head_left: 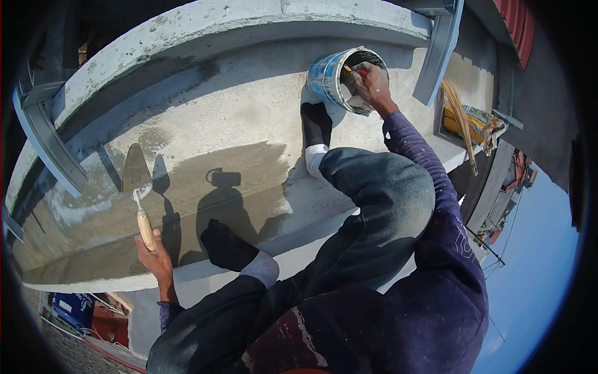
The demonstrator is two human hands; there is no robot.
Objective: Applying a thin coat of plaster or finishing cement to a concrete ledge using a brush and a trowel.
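My left hand (156,258) is closed round the wooden handle of a pointed trowel (136,171), its blade tipped away from me over the concrete ledge (243,118). A blue and white bucket (325,78), its rim smeared with dried material, stands at the far right of the ledge, with its mouth toward me. At its mouth, my right hand (374,87) is closed on a tool with a red and yellowish handle (362,73). The tool's lower end is hidden in the bucket, so its kind does not show.
Damp, darker patches lie on the ledge near my left foot (227,246). A raised concrete rim (249,15) curves along the far side. Metal channels (47,146) cross it at both ends. A straw broom (461,118) and a yellow sack (476,124) lie at right. Beyond the ledge is a drop.
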